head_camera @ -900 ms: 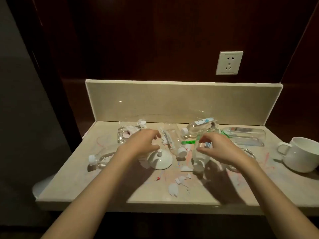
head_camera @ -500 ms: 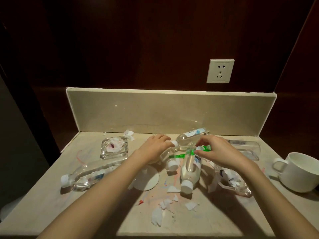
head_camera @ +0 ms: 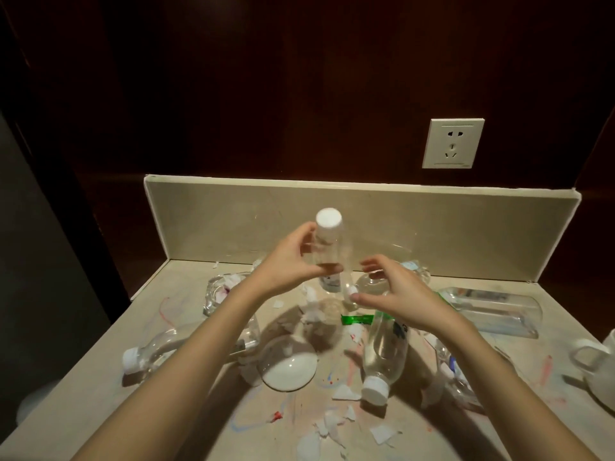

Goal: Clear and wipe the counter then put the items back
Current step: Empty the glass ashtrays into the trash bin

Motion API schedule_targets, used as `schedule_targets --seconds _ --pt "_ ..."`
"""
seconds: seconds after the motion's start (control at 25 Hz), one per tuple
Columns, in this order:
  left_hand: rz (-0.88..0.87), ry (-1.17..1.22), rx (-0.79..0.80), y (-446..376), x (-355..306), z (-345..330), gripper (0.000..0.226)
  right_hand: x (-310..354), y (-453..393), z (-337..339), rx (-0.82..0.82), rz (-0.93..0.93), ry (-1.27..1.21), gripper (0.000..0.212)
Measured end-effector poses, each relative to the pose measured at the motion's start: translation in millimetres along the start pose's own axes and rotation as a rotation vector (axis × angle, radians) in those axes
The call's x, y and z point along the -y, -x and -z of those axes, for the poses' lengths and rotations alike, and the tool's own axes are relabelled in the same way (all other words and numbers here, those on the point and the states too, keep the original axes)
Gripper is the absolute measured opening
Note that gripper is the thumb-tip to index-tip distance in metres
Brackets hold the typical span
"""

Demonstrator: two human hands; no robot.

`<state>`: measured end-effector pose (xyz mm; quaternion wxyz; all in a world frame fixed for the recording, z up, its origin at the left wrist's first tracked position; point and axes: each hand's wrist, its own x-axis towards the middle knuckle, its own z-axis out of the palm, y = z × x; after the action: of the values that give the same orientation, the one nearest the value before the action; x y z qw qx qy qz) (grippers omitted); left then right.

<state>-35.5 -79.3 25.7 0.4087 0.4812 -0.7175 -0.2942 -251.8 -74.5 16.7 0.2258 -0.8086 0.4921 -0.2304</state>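
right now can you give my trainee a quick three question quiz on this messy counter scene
1. True or false: the left hand holds a clear bottle upright, white cap on top.
2. Which best describes the right hand?
A. gripping the white mug
B. fingers spread, holding nothing
C. pressing the wall socket
3. Fill in: the capped bottle lying under the right forearm points its cap toward the ____ edge of the counter.

Key: 1 true; 2 B; 3 front (near)
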Motion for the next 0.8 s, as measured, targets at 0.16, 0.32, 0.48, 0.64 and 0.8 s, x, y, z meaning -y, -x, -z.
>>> schedule_targets --seconds 0.16,0.32,0.48,0.64,0.8 --pt "0.097 0.214 0.007 9.8 -12.5 9.4 0.057 18.9 -6.5 -20.7 -0.019 0.046 -0.177 0.073" --pt "0.168 0.261 0.055 23.5 -10.2 19.0 0.058 27.6 -6.1 -30.4 -0.021 0.050 -0.342 0.056" --pt "0.199 0.308 0.069 38.9 -7.5 24.3 0.063 41.1 -2.0 -29.8 0.044 0.064 -0.521 0.043" --pt "0.206 0.295 0.038 52.0 -9.7 31.9 0.060 55.3 2.7 -35.8 0.061 0.072 -0.551 0.039" --pt "0.223 0.301 -0.051 77.1 -7.3 54.4 0.049 78.8 -2.5 -53.7 0.154 0.118 -0.548 0.041"
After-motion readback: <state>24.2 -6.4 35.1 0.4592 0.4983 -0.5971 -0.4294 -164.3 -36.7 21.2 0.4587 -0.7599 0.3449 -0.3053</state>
